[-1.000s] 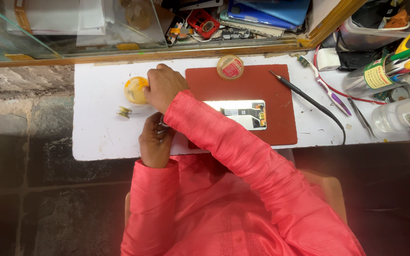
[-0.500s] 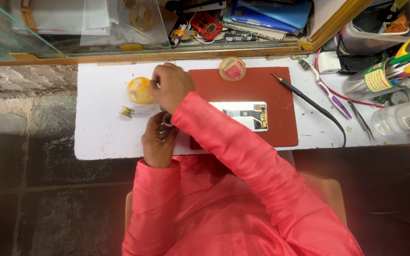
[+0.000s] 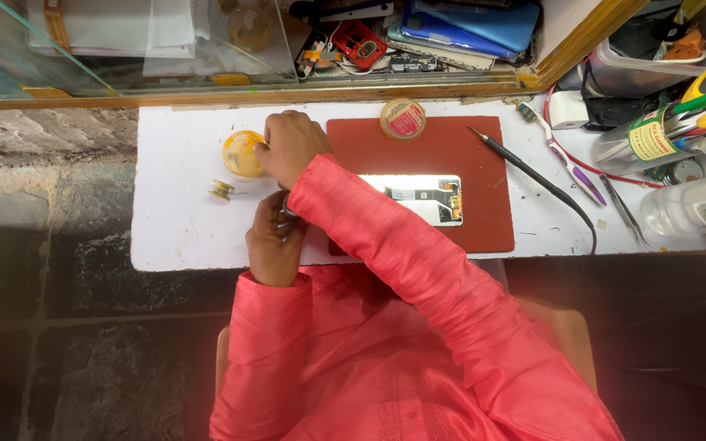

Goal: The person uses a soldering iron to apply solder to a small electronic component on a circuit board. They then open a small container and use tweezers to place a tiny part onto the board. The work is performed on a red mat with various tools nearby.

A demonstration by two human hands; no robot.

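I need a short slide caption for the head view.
Right hand at a yellow pot; left hand grips a small metal tool.

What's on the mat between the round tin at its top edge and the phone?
Nothing: in the head view the red mat is bare between the round tin and the opened phone.

The white table (image 3: 181,237) is bright. The phone (image 3: 422,198) on it glares white. The floor below the table is dark.
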